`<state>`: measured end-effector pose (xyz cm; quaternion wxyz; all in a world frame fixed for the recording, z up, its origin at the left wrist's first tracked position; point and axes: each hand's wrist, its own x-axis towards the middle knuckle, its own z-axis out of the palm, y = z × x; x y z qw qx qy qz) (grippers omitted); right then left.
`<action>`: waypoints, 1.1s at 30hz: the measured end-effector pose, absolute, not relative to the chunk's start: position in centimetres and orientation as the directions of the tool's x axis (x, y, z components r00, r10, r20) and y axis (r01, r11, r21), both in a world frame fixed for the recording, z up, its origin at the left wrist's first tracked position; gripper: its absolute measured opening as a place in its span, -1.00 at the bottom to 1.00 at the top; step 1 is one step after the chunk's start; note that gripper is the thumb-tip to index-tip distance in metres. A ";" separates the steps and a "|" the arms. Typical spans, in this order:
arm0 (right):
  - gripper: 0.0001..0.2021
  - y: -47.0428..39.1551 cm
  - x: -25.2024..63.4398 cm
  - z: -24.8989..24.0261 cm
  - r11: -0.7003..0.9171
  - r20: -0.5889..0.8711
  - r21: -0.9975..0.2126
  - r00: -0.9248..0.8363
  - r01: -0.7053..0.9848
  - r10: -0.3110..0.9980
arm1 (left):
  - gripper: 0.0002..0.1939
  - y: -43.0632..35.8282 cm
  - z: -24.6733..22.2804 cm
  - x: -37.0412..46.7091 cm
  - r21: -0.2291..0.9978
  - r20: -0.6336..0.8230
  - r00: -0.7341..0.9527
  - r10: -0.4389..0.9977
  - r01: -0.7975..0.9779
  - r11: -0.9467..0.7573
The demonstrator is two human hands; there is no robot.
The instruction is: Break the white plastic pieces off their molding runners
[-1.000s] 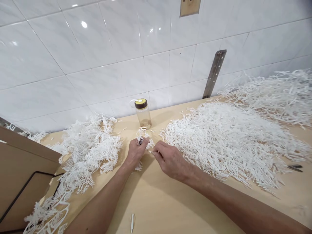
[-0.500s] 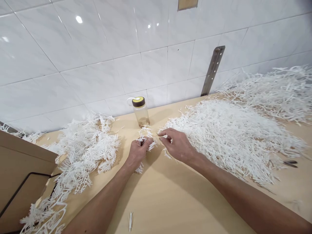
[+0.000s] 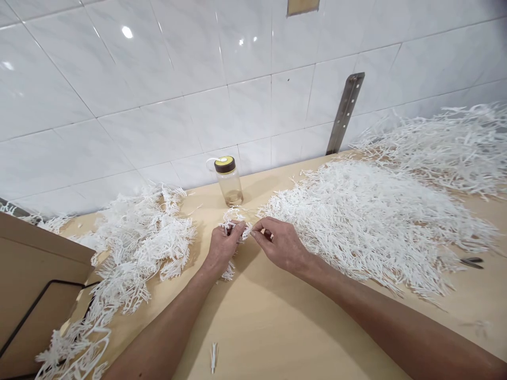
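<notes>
My left hand [image 3: 222, 245] is closed around a clump of thin white branching plastic pieces [image 3: 232, 214], whose ends stick out above the thumb and below the palm. Close on its right, my right hand [image 3: 283, 244] has thumb and forefinger pinched together at the clump's right edge. What lies between those two fingertips is too small to make out. A big heap of loose white strips [image 3: 368, 221] spreads just beyond my right hand. Left of my left hand lies a tangled heap of white branching pieces [image 3: 138, 248].
A clear bottle with a dark and yellow lid [image 3: 228, 182] stands behind my hands. Other white strips [image 3: 447, 148] are piled at the back right. A dark metal tool [image 3: 472, 262] lies rightmost, a cardboard box [image 3: 43, 274] stands left, and a small white bundle [image 3: 214, 358] lies in front.
My right hand has shifted left to the clump, and its thumb and forefinger have closed from a slightly parted pose. My left hand has hardly moved and keeps its hold.
</notes>
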<state>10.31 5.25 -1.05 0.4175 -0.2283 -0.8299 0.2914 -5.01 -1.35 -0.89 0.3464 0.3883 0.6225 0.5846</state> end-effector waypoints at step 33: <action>-0.77 6.0 10.4 -0.8 0.171 0.083 -0.983 -0.655 0.072 0.751 | -0.62 -1.4 -1.3 -4.7 0.989 0.092 -0.435 0.896 0.146 -0.030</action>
